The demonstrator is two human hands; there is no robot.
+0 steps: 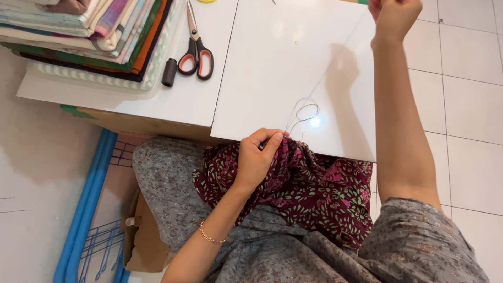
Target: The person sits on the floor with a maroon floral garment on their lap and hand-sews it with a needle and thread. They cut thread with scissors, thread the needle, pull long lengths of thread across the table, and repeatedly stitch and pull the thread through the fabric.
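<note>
My left hand (258,157) pinches the edge of a dark maroon cloth with green and pink leaf print (314,188) that lies bunched on my lap, against the front edge of a white board (283,57). My right hand (394,15) is raised far up at the top right, its fingers closed on the end of a thin thread (335,63). The thread runs taut from the cloth up to that hand, with a loose loop (306,111) lying on the board. Any needle is too small to make out.
Scissors with red and black handles (195,52) and a dark thread spool (168,72) lie on the white table top (157,99). A stack of folded fabrics (89,36) sits at the back left. A blue metal frame (86,209) lies on the floor at left; white floor tiles (466,105) at right.
</note>
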